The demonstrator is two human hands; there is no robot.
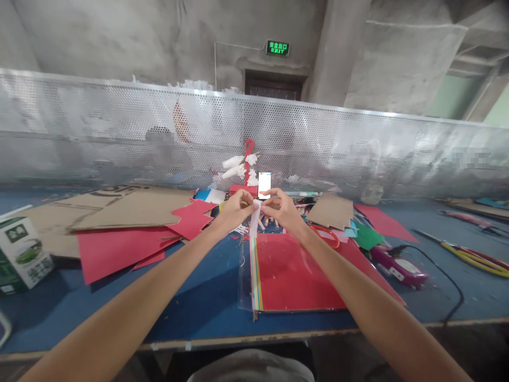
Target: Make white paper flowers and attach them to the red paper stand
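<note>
My left hand (237,208) and my right hand (281,208) meet over the middle of the table, fingertips close together. Between them they pinch the top of a narrow white paper strip (254,225), whose lower end hangs toward me. Just beyond stand a lit phone (264,184) and a red hooked stem (247,162) bearing white paper flowers (234,165). Below my hands lies a clear-wrapped pack of coloured paper (302,273) with a red sheet on top. The exact finger contact is too small to make out.
Brown cardboard (135,208) and red paper (123,252) lie left, by a green-and-white carton (24,253). To the right are orange-handled scissors (326,236), a purple corded device (400,268) and yellow-handled scissors (473,257). A perforated metal screen (318,138) borders the back.
</note>
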